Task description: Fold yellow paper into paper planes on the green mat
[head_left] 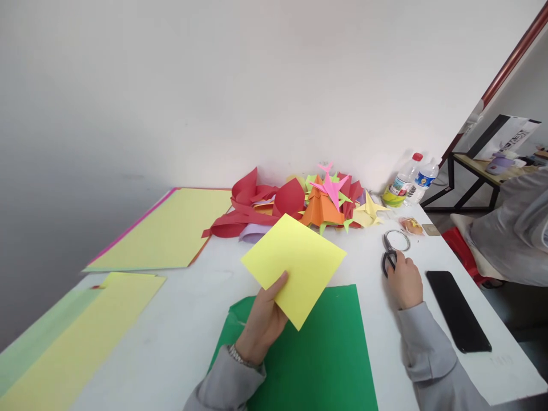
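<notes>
Green paper sheet (329, 354) lay flat at near edge of white table (188, 319). Left hand (261, 322) above it, pinching yellow square paper (295, 265), thumb on top near lower corner. Square was raised off table, diamond-wise, one corner toward person, opposite corner toward wall; equal sides, no long axis. Right hand (405, 282) rested palm-down, fingertips on black-handled scissors (389, 257); firmness of grip could not be told. Scissors ran near-to-far, tips away. Black phone (457, 311) just right. Farther: heap of folded coloured paper shapes (299, 208). Two clear plastic bottles (413, 180) at far corner, fill level unclear.
</notes>
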Demonstrator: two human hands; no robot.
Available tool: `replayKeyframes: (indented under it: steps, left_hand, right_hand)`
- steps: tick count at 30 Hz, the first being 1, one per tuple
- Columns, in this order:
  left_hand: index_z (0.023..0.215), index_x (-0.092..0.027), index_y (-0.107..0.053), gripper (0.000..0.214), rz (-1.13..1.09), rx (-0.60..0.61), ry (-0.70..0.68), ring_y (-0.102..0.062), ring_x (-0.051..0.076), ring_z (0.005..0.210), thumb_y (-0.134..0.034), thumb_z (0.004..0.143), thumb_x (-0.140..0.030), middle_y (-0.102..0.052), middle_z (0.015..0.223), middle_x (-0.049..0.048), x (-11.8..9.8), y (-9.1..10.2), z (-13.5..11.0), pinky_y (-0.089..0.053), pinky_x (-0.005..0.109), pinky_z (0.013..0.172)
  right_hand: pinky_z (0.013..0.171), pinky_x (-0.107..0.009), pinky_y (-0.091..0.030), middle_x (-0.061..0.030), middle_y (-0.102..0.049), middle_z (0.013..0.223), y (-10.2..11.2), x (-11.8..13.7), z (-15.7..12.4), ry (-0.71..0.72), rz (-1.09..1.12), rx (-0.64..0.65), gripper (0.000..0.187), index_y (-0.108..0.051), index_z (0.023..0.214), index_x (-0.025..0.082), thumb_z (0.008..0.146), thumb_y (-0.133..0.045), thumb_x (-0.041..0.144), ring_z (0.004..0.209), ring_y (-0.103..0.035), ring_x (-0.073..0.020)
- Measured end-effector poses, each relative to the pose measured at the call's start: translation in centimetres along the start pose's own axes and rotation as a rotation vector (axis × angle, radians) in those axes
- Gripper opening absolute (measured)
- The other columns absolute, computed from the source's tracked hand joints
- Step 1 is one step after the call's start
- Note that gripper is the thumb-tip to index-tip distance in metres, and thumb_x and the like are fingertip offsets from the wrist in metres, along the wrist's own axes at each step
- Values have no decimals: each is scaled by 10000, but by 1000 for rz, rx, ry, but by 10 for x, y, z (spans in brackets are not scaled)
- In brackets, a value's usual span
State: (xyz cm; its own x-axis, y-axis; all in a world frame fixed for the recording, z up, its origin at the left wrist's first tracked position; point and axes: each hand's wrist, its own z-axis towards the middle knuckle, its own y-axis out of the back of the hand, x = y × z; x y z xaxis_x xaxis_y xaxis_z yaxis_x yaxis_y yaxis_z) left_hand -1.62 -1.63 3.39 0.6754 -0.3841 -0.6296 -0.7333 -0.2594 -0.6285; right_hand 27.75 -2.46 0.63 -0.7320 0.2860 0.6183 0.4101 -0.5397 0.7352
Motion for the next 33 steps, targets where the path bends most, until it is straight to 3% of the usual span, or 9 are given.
replayKeyframes:
  steps: [5, 10, 14, 17, 19, 24, 28, 33]
  left_hand:
    - [1289, -177, -541, 447, -4, 1, -9, -685, 272, 1019, -619, 849, -156, -679, 1200, 130, 0, 2, 2, -574, 392, 908]
    - [1270, -172, -560, 406, -8, -52, -38, -701, 250, 980, -588, 867, -134, -672, 1217, 122, -3, -3, -1, -587, 372, 888]
    - [1268, -192, -568, 410, 0, -58, -56, -704, 237, 969, -597, 863, -135, -656, 1249, 109, -2, -3, 0, -595, 350, 868]
    - [1285, -209, -559, 436, 6, -54, -53, -700, 240, 983, -615, 857, -149, -654, 1253, 109, -1, 0, 2, -593, 352, 872]
    - [1297, -222, -550, 463, 2, -52, -54, -693, 247, 1002, -635, 846, -162, -650, 1259, 107, 0, 2, 4, -586, 365, 886]
    - [1307, -222, -540, 487, -15, -68, -73, -697, 241, 992, -649, 838, -154, -657, 1249, 108, -1, 4, 8, -579, 359, 898]
    - [1278, -215, -561, 458, -12, -65, -80, -704, 231, 972, -656, 834, -158, -662, 1240, 105, -1, 5, 10, -587, 345, 884]
    - [1198, -215, -612, 372, 6, -81, -84, -695, 225, 992, -663, 832, -172, -655, 1257, 80, -2, 6, 11, -596, 324, 859]
  right_hand:
    - [653, -338, -363, -56, -541, 770, 1, 0, 1, -59, 55, -20, 405, -578, 1070, 130, 670, -565, 69, 699, -540, -240]
    - [575, -310, -407, 9, -528, 721, 4, 9, -1, -100, 314, -22, 416, -490, 1057, 182, 666, -623, 234, 627, -532, -197]
    - [482, -291, -451, -27, -622, 797, 6, 27, -12, -55, 626, 181, 331, -471, 974, 208, 728, -609, 381, 534, -538, -151]
    - [402, -247, -378, -86, -651, 933, 8, 43, -24, -101, 1024, 428, 379, -492, 990, 209, 753, -639, 467, 467, -457, -99]
    - [358, -219, -313, -81, -628, 919, 9, 52, -31, -110, 1199, 497, 417, -511, 996, 213, 793, -588, 569, 463, -402, -90]
    - [320, -204, -251, -43, -567, 821, 12, 58, -41, -102, 1298, 579, 502, -553, 1058, 236, 848, -437, 677, 462, -353, -102]
    - [393, -260, -373, -72, -596, 875, 13, 55, -42, -39, 1397, 793, 674, -557, 1224, 219, 819, -410, 737, 471, -421, -116]
    - [323, -230, -359, -70, -615, 785, 16, 52, -44, -106, 1448, 1069, 779, -583, 1244, 172, 772, -433, 773, 432, -466, -120]
